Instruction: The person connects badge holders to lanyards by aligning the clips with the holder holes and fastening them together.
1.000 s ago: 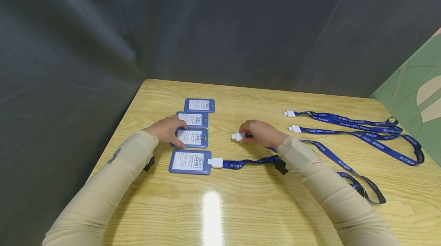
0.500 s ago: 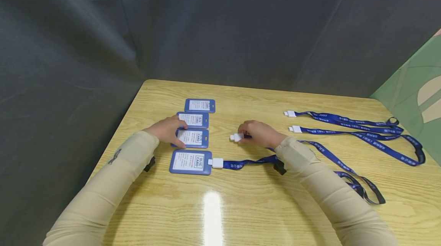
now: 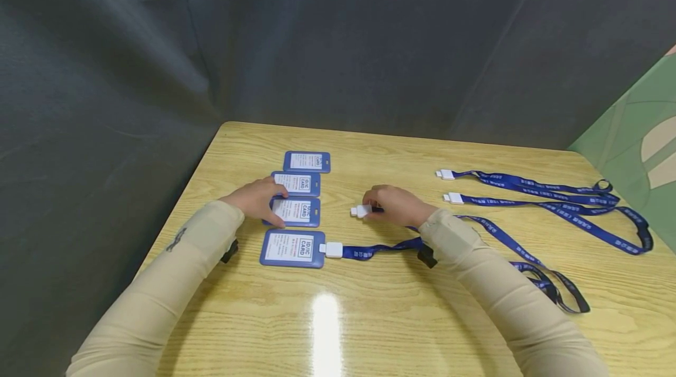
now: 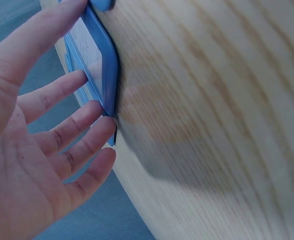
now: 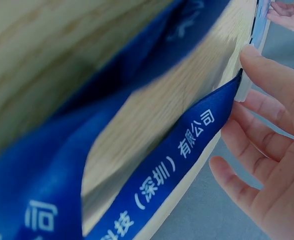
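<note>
My left hand (image 3: 254,199) holds a blue ID card holder (image 3: 296,212), third from the back, by its long edges between thumb and fingers. The holder lies flat on the table; part of it is under the hand. My right hand (image 3: 397,204) pinches the white clip (image 3: 361,211) of a blue lanyard (image 5: 161,167), its narrow tab pointing left towards that holder. A gap separates tab and holder. In the left wrist view, thumb and index finger touch opposite edges of the holder (image 4: 104,65). Nearest the front lies another holder (image 3: 292,248) with a clip (image 3: 334,249) at its slot.
Two more holders, one (image 3: 298,184) partly under my left fingers and one (image 3: 307,161) farther back, lie on the wooden table (image 3: 253,318). Two lanyards, an upper (image 3: 528,183) and a lower (image 3: 502,201), lie at the right. A dark curtain (image 3: 369,42) hangs behind.
My right hand has slid slightly left with the white clip, closer to the third holder. The left hand and the holders have stayed in place.
</note>
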Demonstrator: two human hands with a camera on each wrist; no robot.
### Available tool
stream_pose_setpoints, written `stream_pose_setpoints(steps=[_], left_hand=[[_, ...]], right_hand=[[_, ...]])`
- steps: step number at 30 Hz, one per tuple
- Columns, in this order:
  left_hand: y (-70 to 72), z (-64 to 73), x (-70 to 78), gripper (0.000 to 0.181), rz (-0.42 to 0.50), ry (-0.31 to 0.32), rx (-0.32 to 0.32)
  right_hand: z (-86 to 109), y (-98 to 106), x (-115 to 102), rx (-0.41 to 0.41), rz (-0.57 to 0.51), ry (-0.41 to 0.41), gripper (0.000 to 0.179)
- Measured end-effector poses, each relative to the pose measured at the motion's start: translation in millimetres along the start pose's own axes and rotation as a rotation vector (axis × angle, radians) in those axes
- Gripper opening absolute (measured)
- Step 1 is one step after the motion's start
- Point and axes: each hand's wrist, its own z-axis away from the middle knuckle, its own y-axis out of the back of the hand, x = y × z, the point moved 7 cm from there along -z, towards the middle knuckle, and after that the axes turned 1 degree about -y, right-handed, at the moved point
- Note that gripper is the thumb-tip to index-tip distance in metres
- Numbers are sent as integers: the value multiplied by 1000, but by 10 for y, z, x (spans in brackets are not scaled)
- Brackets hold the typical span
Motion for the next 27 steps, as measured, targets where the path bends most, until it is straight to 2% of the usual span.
stream_pose_setpoints(steps=[27], left_hand=[[-5, 5, -11, 69, 8, -8, 1]], right_hand=[[-78, -68, -34, 1, 11, 1, 26]])
